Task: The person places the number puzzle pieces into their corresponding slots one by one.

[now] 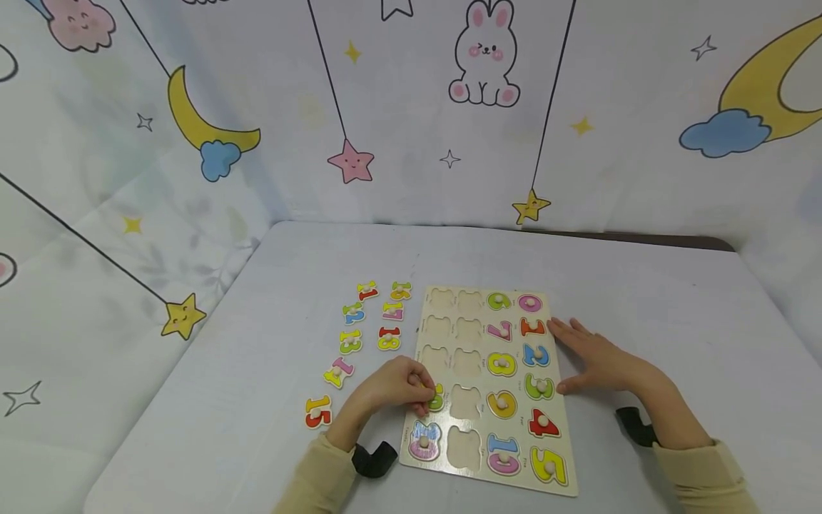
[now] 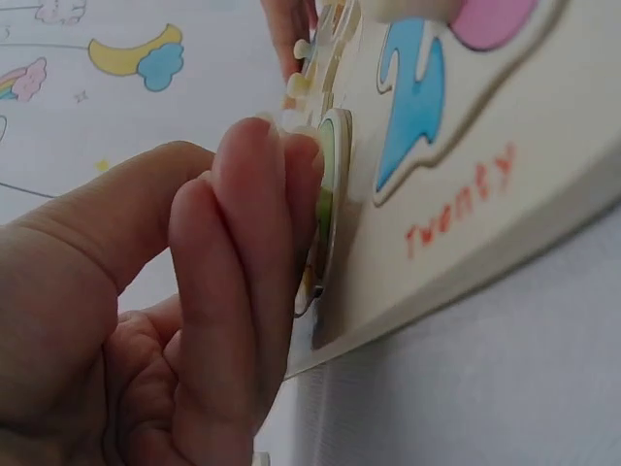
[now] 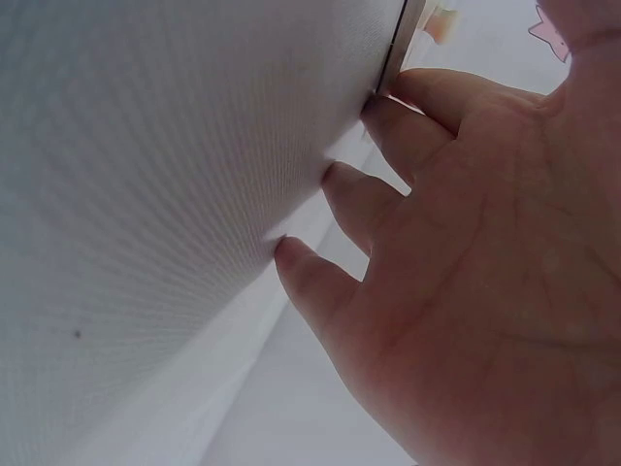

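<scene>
My left hand (image 1: 401, 383) pinches a green and yellow number puzzle piece (image 1: 437, 398) at the lower left of the wooden puzzle board (image 1: 443, 415). The fingers cover much of this piece; in the left wrist view its green edge (image 2: 330, 184) stands tilted close to the board face. Just below it, the blue and pink 20 piece (image 1: 424, 441) lies in its recess, with "Twenty" printed beside it. My right hand (image 1: 604, 363) is spread at the board's right edge, with fingertips (image 3: 296, 254) on the tablecloth and thumb and index finger by the edge.
Left of the board lie several loose number pieces, among them a red and yellow 15 (image 1: 317, 412), a pink and yellow 14 (image 1: 338, 373) and an 18 (image 1: 389, 338). Knobbed pieces fill the board's two right columns. A patterned curtain (image 1: 411, 128) hangs behind the white-covered table (image 1: 270, 343).
</scene>
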Available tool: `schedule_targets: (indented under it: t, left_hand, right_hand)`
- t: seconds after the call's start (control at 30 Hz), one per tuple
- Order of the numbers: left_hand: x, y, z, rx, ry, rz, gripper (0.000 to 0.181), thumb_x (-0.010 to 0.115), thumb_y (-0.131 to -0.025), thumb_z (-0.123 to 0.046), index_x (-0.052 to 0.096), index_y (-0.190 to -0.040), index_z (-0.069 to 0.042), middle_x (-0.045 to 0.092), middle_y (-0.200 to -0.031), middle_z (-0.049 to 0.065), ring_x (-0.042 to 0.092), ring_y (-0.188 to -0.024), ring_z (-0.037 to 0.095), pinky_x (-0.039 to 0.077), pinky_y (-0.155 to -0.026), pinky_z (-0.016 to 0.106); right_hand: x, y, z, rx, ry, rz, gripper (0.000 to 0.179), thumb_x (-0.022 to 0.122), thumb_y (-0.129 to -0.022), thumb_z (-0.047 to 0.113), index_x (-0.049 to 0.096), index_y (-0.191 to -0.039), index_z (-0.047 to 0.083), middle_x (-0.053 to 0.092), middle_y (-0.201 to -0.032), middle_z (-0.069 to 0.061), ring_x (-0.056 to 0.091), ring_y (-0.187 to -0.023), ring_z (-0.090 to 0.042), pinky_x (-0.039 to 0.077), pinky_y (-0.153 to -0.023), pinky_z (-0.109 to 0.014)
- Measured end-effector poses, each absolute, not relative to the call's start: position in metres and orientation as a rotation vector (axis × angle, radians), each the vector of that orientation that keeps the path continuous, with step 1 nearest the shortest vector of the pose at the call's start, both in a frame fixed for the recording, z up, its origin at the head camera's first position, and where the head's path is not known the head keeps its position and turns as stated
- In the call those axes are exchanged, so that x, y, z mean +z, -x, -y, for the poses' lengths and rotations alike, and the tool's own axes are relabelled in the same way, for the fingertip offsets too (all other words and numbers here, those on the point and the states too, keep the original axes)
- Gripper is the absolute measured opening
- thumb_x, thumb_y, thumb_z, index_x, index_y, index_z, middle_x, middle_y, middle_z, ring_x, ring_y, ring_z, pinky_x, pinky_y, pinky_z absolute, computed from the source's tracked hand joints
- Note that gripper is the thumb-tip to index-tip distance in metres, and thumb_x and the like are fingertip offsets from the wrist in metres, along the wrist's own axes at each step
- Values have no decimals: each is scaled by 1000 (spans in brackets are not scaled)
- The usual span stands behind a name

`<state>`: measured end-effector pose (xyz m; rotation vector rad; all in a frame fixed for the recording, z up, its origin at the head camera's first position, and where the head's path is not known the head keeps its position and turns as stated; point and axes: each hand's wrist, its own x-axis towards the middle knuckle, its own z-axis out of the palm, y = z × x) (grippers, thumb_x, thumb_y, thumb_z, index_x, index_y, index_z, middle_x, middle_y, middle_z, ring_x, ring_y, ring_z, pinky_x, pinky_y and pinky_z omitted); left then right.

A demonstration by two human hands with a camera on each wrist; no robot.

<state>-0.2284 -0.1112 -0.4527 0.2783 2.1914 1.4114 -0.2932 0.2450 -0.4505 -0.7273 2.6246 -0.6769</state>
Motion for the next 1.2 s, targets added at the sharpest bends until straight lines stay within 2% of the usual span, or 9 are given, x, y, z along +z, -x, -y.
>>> schedule_targets:
  t: [0.23, 0.4, 0.5, 0.57, 0.7, 0.87, 0.97, 1.2]
  left_hand:
    - [-449, 227, 108, 1309, -300, -2284, 6, 66, -81, -1, 64, -76, -4, 60, -55, 4, 60, -50, 13, 47, -56, 22]
    - [-447, 219, 118, 1351, -367, -2303, 8, 67, -85, -5, 63, -91, -3, 60, -57, 2, 59, -51, 12, 47, -55, 22]
    - [-441, 212, 145, 1432, -373, -2265, 14, 64, -88, -8, 60, -101, -3, 60, -60, 3, 57, -52, 12, 49, -54, 23]
    - [-436, 206, 175, 1460, -340, -2244, 16, 62, -91, -10, 60, -104, -2, 60, -61, 4, 55, -52, 13, 47, -49, 23]
    - [-430, 191, 240, 1443, -256, -2201, 19, 61, -91, -11, 59, -107, 1, 59, -61, 8, 53, -51, 17, 46, -48, 26]
    - [-440, 186, 285, 1444, -306, -2069, 24, 59, -90, -4, 59, -113, 4, 62, -66, 14, 57, -56, 18, 52, -57, 27]
    - [-449, 189, 291, 1481, -357, -1968, 23, 59, -89, -2, 59, -111, 7, 63, -70, 15, 60, -59, 15, 53, -59, 26]
    - [-455, 193, 281, 1522, -344, -1931, 14, 60, -89, 0, 61, -95, 12, 64, -75, 13, 64, -64, 15, 55, -61, 27]
  right_hand:
    - [-452, 294, -246, -668, 716, -2621, 112, 81, -63, 47, 24, -146, -1, 23, -147, -25, 8, -134, -47, 10, -100, -67]
    - [-451, 293, -246, -671, 705, -2610, 113, 82, -62, 47, 23, -146, -2, 22, -147, -25, 7, -134, -47, 9, -100, -67]
    - [-451, 292, -247, -678, 710, -2608, 113, 81, -62, 47, 23, -145, -3, 22, -147, -27, 8, -133, -48, 10, -99, -68]
    - [-450, 292, -247, -677, 714, -2610, 112, 81, -63, 47, 24, -145, -3, 23, -146, -27, 9, -133, -48, 10, -99, -68]
    - [-448, 293, -245, -662, 729, -2616, 112, 81, -63, 48, 24, -145, -3, 23, -146, -28, 11, -132, -49, 13, -98, -69]
    - [-447, 293, -246, -651, 724, -2620, 112, 81, -63, 48, 24, -145, -3, 23, -146, -28, 11, -132, -49, 16, -96, -70]
    - [-447, 293, -246, -653, 712, -2618, 112, 81, -63, 48, 24, -145, -2, 23, -146, -28, 11, -132, -49, 16, -96, -70]
    - [-447, 293, -245, -655, 710, -2614, 112, 81, -63, 48, 24, -146, -2, 22, -147, -27, 10, -133, -48, 14, -98, -69]
